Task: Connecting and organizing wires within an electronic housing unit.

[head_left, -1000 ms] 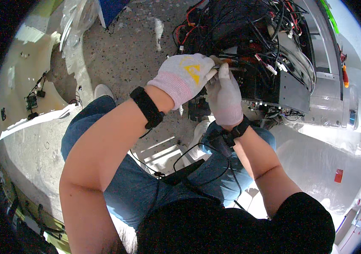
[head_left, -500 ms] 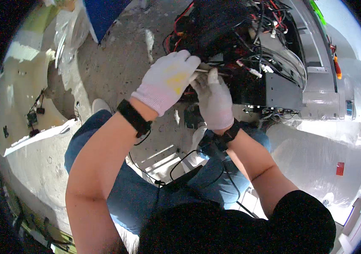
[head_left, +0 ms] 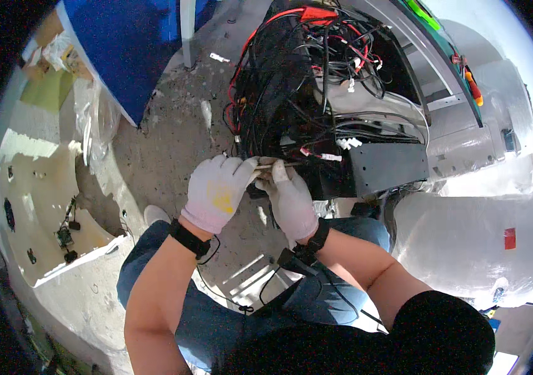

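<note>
My left hand [head_left: 219,190], in a white glove with a yellow patch, pinches a thin pale strip [head_left: 265,167] at the near edge of a black wiring assembly [head_left: 291,87]. Gloved in white too, my right hand [head_left: 291,203] meets it there, thumb and fingers closed on the same strip. What kind of piece it is, I cannot make out. Behind the hands lie bundled black and red cables [head_left: 269,56] and white connectors [head_left: 348,144]. A dark grey metal box [head_left: 389,167] sits to the right of my right hand.
Blue panels [head_left: 126,50] stand at the far left. A curved cream shell [head_left: 48,212] with small wired parts lies at left. At right are a film-wrapped panel [head_left: 466,244] and an orange-handled tool [head_left: 473,89] by the metal frame. A small stool [head_left: 248,278] shows between my legs.
The view has shifted, so the wiring assembly and my hands sit lower in the picture and more of the blue panels shows. Both hands keep their pinch on the thin strip.
</note>
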`<action>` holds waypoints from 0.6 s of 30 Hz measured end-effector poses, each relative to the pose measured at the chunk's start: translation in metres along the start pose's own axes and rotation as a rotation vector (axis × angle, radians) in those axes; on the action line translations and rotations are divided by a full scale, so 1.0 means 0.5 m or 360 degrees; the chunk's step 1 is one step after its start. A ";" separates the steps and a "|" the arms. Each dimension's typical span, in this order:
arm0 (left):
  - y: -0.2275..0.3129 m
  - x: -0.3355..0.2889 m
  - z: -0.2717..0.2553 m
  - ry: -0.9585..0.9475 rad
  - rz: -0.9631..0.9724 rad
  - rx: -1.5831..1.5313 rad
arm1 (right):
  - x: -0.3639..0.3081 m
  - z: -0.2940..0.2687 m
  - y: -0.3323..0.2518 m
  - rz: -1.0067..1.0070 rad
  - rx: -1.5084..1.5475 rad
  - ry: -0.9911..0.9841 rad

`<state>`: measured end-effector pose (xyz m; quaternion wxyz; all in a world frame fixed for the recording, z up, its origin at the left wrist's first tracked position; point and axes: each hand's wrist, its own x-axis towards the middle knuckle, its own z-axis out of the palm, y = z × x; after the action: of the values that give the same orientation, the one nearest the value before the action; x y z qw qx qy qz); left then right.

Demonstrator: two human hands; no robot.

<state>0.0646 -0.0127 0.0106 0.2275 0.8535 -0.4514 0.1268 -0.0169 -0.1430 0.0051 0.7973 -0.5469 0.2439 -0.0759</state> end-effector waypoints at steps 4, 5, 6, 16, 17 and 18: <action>-0.007 0.004 0.009 0.0055 0.0085 -0.0068 | 0.004 -0.010 -0.004 0.0099 -0.0188 0.0019; -0.009 0.006 0.011 0.0041 0.0105 -0.0101 | 0.003 -0.013 -0.004 0.0043 -0.0189 -0.0069; -0.010 0.008 0.012 0.0064 0.0122 -0.0111 | 0.004 -0.017 -0.003 0.0023 -0.0172 -0.0080; 0.006 0.024 -0.009 0.0014 0.0111 -0.0090 | 0.012 -0.040 0.013 0.0068 -0.0176 -0.0212; 0.006 0.024 -0.009 -0.0016 0.0093 -0.0082 | 0.008 -0.040 0.012 0.0103 -0.0211 -0.0147; 0.004 0.023 -0.009 -0.0012 0.0078 -0.0087 | 0.005 -0.037 0.011 0.0123 -0.0245 -0.0078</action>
<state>0.0693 -0.0196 0.0198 0.2459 0.8360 -0.4764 0.1168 -0.0242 -0.1573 -0.0058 0.7610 -0.5984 0.2503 -0.0127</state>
